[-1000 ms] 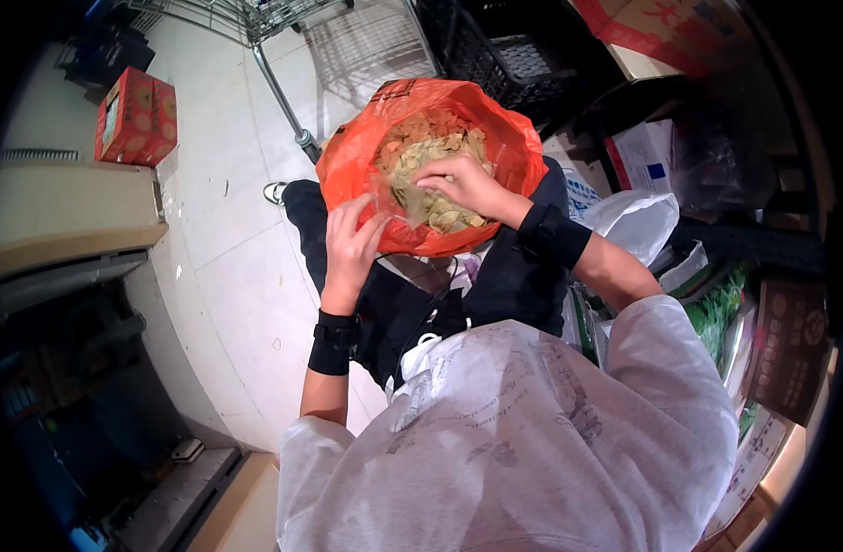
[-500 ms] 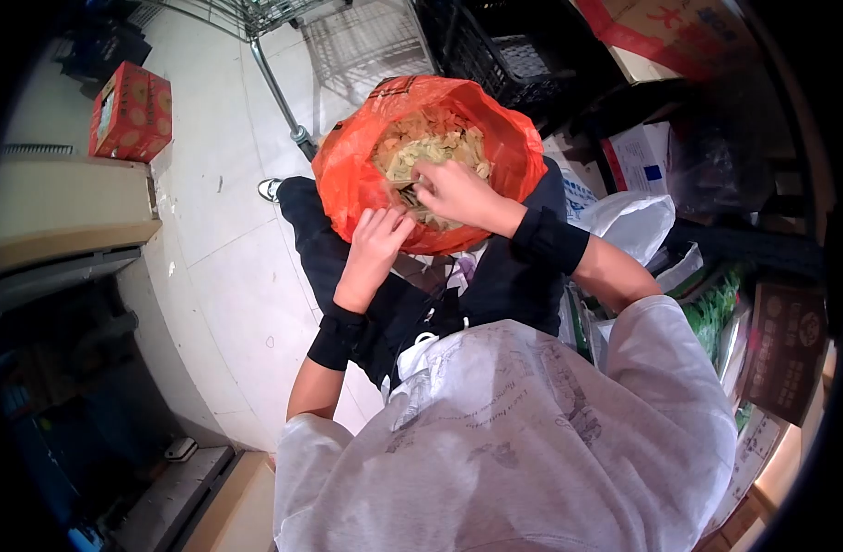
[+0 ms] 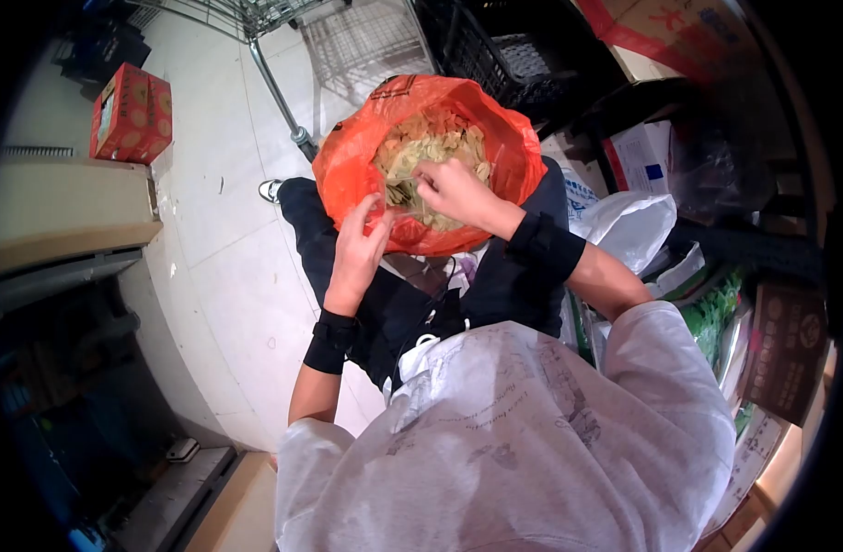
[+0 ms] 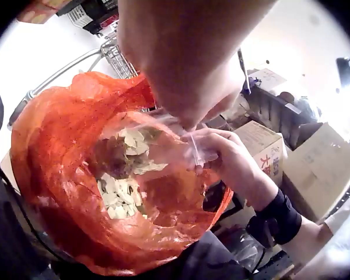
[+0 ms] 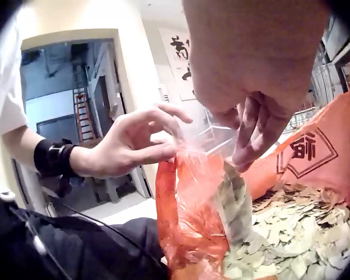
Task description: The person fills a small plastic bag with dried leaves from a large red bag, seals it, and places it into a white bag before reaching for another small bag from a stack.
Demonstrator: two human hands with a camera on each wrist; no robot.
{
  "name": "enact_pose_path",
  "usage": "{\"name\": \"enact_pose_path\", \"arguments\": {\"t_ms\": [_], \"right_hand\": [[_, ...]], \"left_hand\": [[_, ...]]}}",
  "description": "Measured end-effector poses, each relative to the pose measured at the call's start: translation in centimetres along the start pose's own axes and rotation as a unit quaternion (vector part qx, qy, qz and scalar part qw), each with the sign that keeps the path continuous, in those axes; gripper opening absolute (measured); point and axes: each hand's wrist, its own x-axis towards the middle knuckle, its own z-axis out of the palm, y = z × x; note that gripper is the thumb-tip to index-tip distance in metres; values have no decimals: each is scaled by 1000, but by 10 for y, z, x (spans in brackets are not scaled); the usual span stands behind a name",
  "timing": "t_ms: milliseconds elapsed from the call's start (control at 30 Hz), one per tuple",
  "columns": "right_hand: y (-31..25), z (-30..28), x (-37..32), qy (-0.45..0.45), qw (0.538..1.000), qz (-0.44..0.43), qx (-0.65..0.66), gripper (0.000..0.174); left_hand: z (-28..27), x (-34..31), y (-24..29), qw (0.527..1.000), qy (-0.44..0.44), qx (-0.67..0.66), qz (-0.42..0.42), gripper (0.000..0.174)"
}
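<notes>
An orange plastic bag (image 3: 348,177), its mouth spread wide, sits between the person's knees with many dried leaves (image 5: 309,233) inside. Over its opening, a small clear plastic bag (image 5: 234,204) hangs between the hands, with pale leaves showing through its side in the right wrist view. The left hand (image 3: 355,256) pinches one edge of the clear bag between thumb and fingers, close to the orange rim. Bent fingers of the right hand (image 3: 466,196) pinch the clear bag's other side, above the leaves. In the left wrist view, the near hand hides part of the clear bag.
A wire shopping cart (image 3: 256,23) and a black plastic crate (image 3: 495,69) stand beyond the orange bag. At the left is a red carton (image 3: 134,112). White plastic bags (image 3: 633,225) and a brown carton (image 3: 782,350) crowd the right side.
The left hand moved in toward the right hand, then drew back left with its fingers more spread. The right hand stays over the leaves, shifting only slightly.
</notes>
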Motion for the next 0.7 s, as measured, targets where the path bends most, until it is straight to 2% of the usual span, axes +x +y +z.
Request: {"name": "enact_pose_path", "arguments": {"t_ms": [67, 167, 233, 367, 400, 433, 467, 533, 567, 600, 633, 667, 700], "right_hand": [[-3, -1, -1, 4, 1000, 6, 27, 20], [-6, -7, -3, 3, 998, 23, 54, 21], [-1, -7, -2, -26, 986, 91, 135, 20], [20, 6, -4, -22, 989, 62, 134, 23], [25, 8, -1, 16, 996, -62, 56, 26], [32, 8, 3, 55, 981, -185, -25, 29], [40, 6, 3, 55, 981, -184, -24, 29], [33, -13, 5, 7, 995, -96, 29, 35], [28, -24, 11, 7, 995, -95, 30, 35], [21, -38, 19, -27, 987, 106, 118, 33], [22, -47, 26, -58, 931, 302, 199, 30], [42, -42, 28, -57, 930, 304, 200, 30], [78, -28, 29, -19, 954, 285, 95, 31]], "left_hand": [[6, 0, 2, 996, 34, -27, -72, 23], [2, 2, 4, 997, 38, -48, -56, 20], [2, -1, 4, 997, 38, -52, -44, 19], [3, 1, 4, 997, 22, -65, -18, 19], [3, 1, 4, 998, 20, -65, -20, 19], [5, 2, 5, 998, 19, -62, -16, 19], [7, 4, 5, 998, 18, -59, -12, 19], [8, 6, 4, 998, 3, -57, -7, 22], [6, 7, 4, 999, -8, -52, 2, 25], [4, 8, 4, 999, -8, -51, 1, 25], [3, 10, 4, 999, -9, -51, 2, 23], [2, 10, 5, 999, -12, -52, 2, 21], [3, 9, 6, 998, -13, -55, 3, 21]]}}
